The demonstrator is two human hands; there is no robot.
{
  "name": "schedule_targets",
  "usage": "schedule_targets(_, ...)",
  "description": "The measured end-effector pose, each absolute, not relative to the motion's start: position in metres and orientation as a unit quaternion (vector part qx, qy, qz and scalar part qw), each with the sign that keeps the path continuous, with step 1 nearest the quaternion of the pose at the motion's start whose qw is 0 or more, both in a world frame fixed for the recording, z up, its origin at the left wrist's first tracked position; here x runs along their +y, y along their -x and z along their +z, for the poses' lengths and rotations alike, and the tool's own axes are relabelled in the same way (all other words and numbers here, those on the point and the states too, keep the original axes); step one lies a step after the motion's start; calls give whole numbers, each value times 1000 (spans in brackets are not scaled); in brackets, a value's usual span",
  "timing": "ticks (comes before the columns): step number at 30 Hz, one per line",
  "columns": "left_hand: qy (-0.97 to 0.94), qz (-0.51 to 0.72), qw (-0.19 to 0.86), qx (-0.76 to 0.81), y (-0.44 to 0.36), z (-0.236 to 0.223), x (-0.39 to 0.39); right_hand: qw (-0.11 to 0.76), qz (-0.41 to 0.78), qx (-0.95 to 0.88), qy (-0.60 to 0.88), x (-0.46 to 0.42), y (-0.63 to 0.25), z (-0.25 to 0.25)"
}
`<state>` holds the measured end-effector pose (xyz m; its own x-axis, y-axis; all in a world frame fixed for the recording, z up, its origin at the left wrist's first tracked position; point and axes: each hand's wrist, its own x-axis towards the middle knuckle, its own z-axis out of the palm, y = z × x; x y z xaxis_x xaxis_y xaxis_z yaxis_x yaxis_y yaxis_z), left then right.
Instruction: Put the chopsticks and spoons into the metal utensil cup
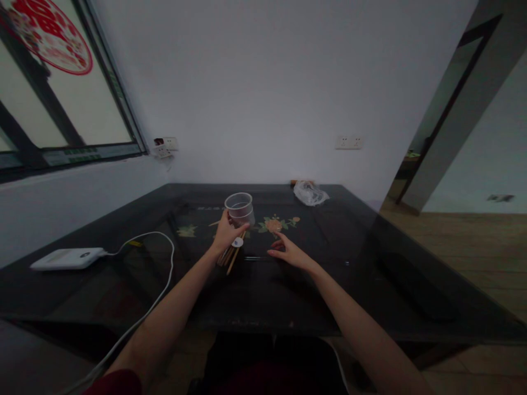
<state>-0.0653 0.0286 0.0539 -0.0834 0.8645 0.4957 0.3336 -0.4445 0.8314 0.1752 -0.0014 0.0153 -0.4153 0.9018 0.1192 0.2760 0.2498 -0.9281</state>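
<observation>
My left hand [226, 233] is wrapped round a clear plastic cup [241, 207], its open rim facing up. Below that hand several wooden chopsticks [231, 260] lie on the dark table, partly hidden by my wrist. A small white round piece [237, 242] rests at the chopsticks' upper part; its kind is too small to tell. To the right, my right hand [288, 252] hovers near or touches the table by a painted flower, fingers apart and holding nothing.
A dark glossy table [321, 296] fills the lower view. At its back lies a crumpled clear plastic bag [310, 193]. A white device [68, 259] with a white cable [171, 263] sits on the left; a dark flat object [415, 285] is on the right. Behind stands a wall.
</observation>
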Motion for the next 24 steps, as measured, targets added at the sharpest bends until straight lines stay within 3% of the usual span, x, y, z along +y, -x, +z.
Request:
schedule_targets(6, -559, 606, 183, 536, 114, 67, 42, 338, 436, -722, 418, -1, -174, 14)
schedule_targets(14, -542, 552, 139, 618, 188, 37, 36, 326, 364, -762, 425, 1, -172, 10)
schedule_targets(24, -532, 514, 176, 649, 210, 26, 37, 298, 252, -816, 426, -4, -171, 17)
